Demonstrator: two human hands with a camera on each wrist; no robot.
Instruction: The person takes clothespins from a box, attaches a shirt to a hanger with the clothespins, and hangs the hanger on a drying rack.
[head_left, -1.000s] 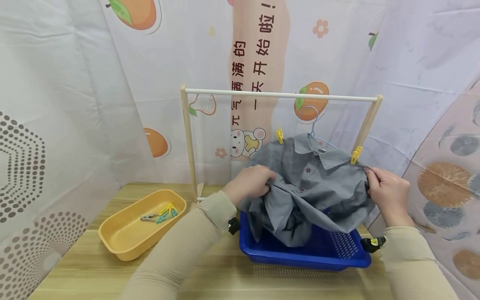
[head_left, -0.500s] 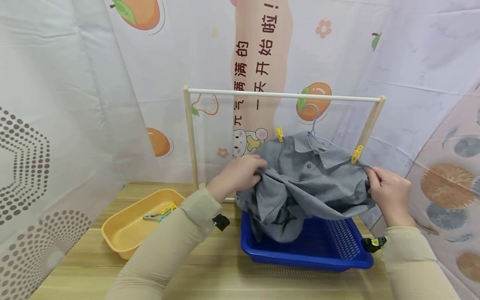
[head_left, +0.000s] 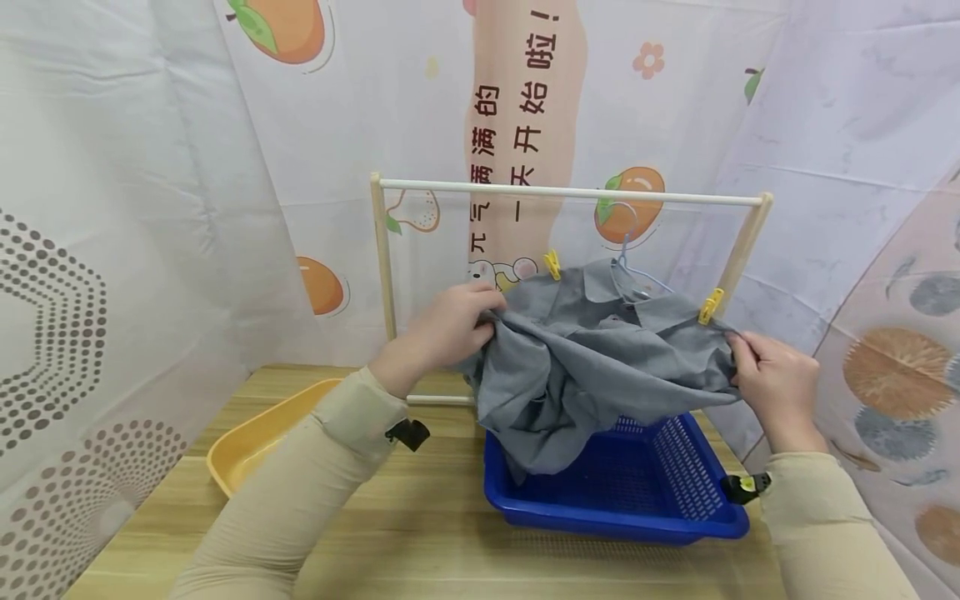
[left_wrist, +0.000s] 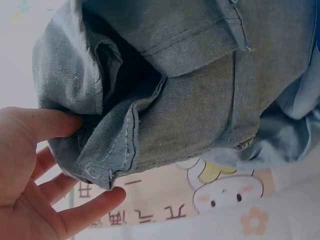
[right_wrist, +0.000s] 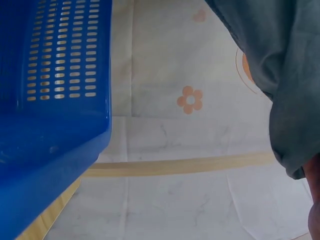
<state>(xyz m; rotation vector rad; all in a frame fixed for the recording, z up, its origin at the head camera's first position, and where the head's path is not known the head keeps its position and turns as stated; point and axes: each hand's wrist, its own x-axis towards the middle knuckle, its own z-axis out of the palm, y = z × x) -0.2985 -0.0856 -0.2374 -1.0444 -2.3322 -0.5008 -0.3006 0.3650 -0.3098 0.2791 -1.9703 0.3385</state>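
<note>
A grey button-up shirt (head_left: 592,350) is spread between both hands on a pale blue hanger (head_left: 626,242), whose hook shows just below the rack bar in the head view. Yellow clothespins, a left one (head_left: 552,264) and a right one (head_left: 711,306), sit at its shoulders. My left hand (head_left: 453,325) grips the cloth on the left side. In the left wrist view that hand's thumb (left_wrist: 55,123) presses into a stitched fold, its fingers partly behind the cloth. With thumb and fingers, my right hand (head_left: 780,379) pinches the shirt's right side. Bunched cloth hangs over the blue basket.
The blue basket (head_left: 600,517) stands on the wooden table (head_left: 420,525) under the shirt. Behind it rises a drying rack with a white bar (head_left: 480,187) and wooden posts. A yellow tray (head_left: 255,442) at left is partly covered by my left sleeve. Printed curtains (head_left: 352,108) surround the table.
My left hand has moved left and up, drawing the shirt's left side out with it. The left clothespin has shifted slightly left. My right hand holds nearly the same place.
</note>
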